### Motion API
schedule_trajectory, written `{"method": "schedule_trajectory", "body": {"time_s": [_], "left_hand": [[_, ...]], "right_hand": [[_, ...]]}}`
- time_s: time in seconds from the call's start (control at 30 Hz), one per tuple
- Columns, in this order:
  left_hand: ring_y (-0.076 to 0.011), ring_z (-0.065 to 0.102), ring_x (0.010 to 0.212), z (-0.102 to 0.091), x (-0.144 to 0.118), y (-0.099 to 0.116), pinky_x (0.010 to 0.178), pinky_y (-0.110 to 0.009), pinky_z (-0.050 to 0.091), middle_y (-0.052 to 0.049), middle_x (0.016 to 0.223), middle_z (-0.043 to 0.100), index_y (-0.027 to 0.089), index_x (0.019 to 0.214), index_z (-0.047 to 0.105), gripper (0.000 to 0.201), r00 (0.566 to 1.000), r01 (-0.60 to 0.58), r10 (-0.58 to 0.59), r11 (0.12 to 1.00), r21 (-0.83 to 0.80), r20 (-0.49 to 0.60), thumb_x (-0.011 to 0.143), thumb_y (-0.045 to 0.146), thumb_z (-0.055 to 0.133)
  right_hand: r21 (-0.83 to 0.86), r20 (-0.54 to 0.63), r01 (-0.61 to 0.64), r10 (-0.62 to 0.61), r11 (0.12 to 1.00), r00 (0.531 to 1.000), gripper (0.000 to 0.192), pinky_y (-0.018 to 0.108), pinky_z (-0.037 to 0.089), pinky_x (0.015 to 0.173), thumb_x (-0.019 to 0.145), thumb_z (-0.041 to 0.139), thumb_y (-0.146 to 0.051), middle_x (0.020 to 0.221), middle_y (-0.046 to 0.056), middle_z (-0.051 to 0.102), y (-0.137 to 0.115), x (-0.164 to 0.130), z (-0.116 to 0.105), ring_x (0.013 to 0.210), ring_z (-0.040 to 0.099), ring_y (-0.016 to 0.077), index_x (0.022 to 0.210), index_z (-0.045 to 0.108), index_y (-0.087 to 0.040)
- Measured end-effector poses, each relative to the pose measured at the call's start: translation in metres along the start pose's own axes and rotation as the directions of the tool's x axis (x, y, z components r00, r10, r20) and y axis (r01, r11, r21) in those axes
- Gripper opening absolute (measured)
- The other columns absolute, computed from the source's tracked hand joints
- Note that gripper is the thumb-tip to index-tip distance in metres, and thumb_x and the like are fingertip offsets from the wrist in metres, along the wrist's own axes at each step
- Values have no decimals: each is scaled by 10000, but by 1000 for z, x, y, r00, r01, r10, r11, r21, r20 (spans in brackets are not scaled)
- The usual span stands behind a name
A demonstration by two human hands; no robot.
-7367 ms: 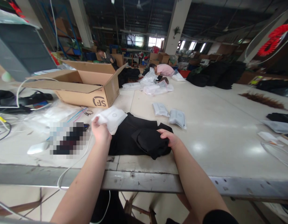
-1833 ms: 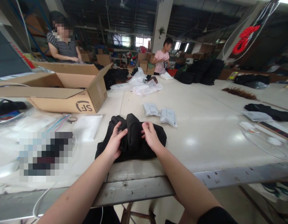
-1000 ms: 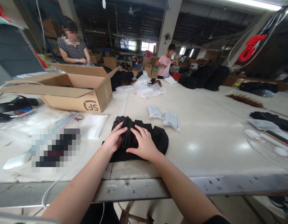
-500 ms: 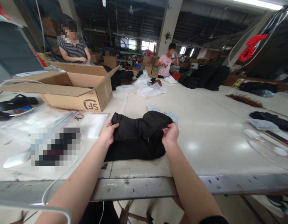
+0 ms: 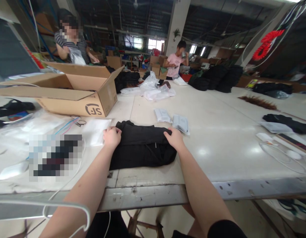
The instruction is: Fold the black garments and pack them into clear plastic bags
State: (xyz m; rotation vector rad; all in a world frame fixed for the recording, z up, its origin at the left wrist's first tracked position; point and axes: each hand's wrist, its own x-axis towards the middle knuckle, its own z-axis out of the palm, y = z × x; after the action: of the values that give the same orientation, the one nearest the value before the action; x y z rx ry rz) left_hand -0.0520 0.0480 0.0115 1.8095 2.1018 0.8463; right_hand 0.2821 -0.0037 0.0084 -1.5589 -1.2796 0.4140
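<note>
A folded black garment (image 5: 142, 145) lies flat on the white table (image 5: 217, 142) near its front edge. My left hand (image 5: 112, 137) grips the garment's far left corner, fingers curled over the fabric. My right hand (image 5: 174, 138) holds its far right corner the same way. Just left of the garment lies a flat clear plastic bag (image 5: 97, 131). Two small white packets (image 5: 171, 119) rest on the table just beyond my right hand.
An open cardboard box (image 5: 75, 91) stands at the back left. Loose plastic bags and cables (image 5: 23, 129) cover the left side. Two people (image 5: 176, 62) work at the far end, beside piles of black garments (image 5: 217, 77). White cables (image 5: 282, 155) lie at right.
Half a second ago both hands held the garment's top layer raised above the pile. Now that layer is folded down flat and my hands press its far corners against the table.
</note>
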Motion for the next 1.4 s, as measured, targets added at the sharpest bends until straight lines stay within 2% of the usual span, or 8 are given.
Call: {"method": "schedule_trajectory", "body": {"time_s": [0.43,0.57,0.7,0.77,0.87,1.0,1.13,1.4], "left_hand": [[-333,599,1158,-2,0,4,1021,-461,426,-121,1086,715,192,1231,628,469,999,-28,40,940,-340,30,771,285,634],[-237,667,824,-19,-4,4,791,-348,527,-41,827,709,196,919,688,280,980,124,56,580,-805,192,660,294,645],[-198,615,659,-55,-10,1,690,-346,519,-60,690,648,173,665,612,290,934,175,265,241,-955,238,658,462,594],[-165,529,526,-68,-12,-2,675,-372,517,-23,533,526,195,600,545,425,937,168,272,201,-965,220,746,588,471],[-145,437,451,-68,-9,-6,668,-363,507,29,458,393,223,622,509,459,986,93,88,399,-912,139,818,611,364],[-257,638,707,-44,-5,-9,709,-367,498,-68,673,644,214,736,612,369,997,64,-51,965,-256,55,755,576,536],[-332,686,962,-27,-7,-11,811,-388,516,-145,971,741,191,874,688,431,970,-104,72,987,126,233,763,592,575],[-229,691,973,-33,-6,-8,903,-331,527,-73,1051,746,193,1108,684,339,989,-116,126,984,-134,72,815,323,574]], "right_hand": [[135,337,20,-65,991,939,329,421,451,973,614,578,-181,989,47,710,-29,-3,-37,1004,640,241,929,667,-214],[213,445,5,-102,977,890,326,414,463,946,609,562,-167,950,35,733,-35,-5,-58,957,635,238,886,726,-216],[360,705,-74,-220,930,674,177,406,490,893,669,654,-243,795,46,738,-37,-7,-81,791,665,222,817,733,-188],[361,664,-76,-199,929,721,130,387,498,848,729,654,-290,677,28,703,-37,-6,-83,687,646,195,786,711,-188],[163,369,3,-64,987,927,144,340,485,746,777,636,-337,647,6,658,-35,-3,-75,666,609,180,724,651,-204],[-276,189,-23,78,961,979,252,330,461,726,805,638,-447,801,49,697,-29,0,-60,760,626,210,810,674,-197],[-437,374,4,178,900,910,313,309,445,668,814,647,-489,807,74,706,-25,-2,-54,721,622,207,808,690,-179],[-323,325,41,70,945,943,137,305,447,676,826,583,-309,797,34,693,-24,1,-59,726,621,194,820,656,-193]]}}
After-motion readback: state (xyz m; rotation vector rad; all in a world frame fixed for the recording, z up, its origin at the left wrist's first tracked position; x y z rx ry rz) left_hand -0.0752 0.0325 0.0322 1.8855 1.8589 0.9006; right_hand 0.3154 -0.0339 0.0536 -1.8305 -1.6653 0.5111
